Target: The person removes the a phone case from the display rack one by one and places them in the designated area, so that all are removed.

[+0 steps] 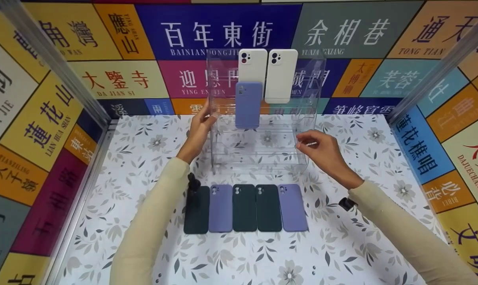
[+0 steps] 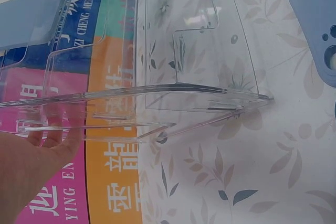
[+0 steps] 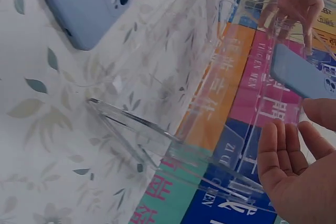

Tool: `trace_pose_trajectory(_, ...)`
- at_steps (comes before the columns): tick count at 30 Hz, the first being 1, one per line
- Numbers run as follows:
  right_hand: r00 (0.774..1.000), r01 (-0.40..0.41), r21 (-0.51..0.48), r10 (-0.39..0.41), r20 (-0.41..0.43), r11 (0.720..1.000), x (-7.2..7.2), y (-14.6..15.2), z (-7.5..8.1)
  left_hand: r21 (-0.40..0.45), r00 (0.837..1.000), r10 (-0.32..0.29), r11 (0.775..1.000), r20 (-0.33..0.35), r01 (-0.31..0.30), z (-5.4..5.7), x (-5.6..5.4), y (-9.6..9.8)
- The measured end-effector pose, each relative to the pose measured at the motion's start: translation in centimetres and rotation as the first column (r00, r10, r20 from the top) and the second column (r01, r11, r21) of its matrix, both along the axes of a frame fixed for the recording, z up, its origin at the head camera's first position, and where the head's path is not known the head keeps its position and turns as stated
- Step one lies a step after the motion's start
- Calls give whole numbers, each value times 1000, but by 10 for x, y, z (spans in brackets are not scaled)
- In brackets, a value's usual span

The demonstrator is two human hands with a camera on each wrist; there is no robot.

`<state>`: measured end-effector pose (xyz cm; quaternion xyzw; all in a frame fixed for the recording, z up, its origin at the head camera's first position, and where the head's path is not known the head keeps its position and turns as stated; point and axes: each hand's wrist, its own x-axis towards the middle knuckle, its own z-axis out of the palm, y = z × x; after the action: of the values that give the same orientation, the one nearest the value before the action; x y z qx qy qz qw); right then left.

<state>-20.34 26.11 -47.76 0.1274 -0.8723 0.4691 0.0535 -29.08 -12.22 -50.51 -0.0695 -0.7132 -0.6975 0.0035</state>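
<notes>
A clear tiered display stand (image 1: 258, 153) stands upright in the middle of the table. My left hand (image 1: 199, 128) grips its left side, fingers partly hidden behind the clear panel. Beside the stand's right side is my right hand (image 1: 324, 146). In the right wrist view that hand (image 3: 294, 174) has loosely bent fingers, with the thumb apart and nothing held. Two white phone cases (image 1: 253, 65) (image 1: 281, 77) lean side by side on the upper part of the stand. A purple phone case (image 1: 248, 105) leans one tier lower, overlapping the left white one.
Before the stand lies a row of phone cases: a dark green case (image 1: 196, 211) at the left end, a purple case (image 1: 220, 208), two dark green cases (image 1: 245, 208) (image 1: 268, 208) and a purple case (image 1: 293, 208) at right. Sign-printed walls (image 1: 217, 31) enclose the floral-patterned table (image 1: 152, 261).
</notes>
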Motion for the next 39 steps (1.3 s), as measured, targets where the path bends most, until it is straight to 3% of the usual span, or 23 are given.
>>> trace_pose_trajectory(21, 998, 2, -31, -4, -56, 1000, -57, -45, 38, 65, 1000, 1, 998, -5, -1, 1, -2, 0)
trace_pose_trajectory(39, 997, -17, -58, 13, -72, 998, -81, -73, 54, 31, 1000, 2, 1000, -7, -2, -3, -2, -1)
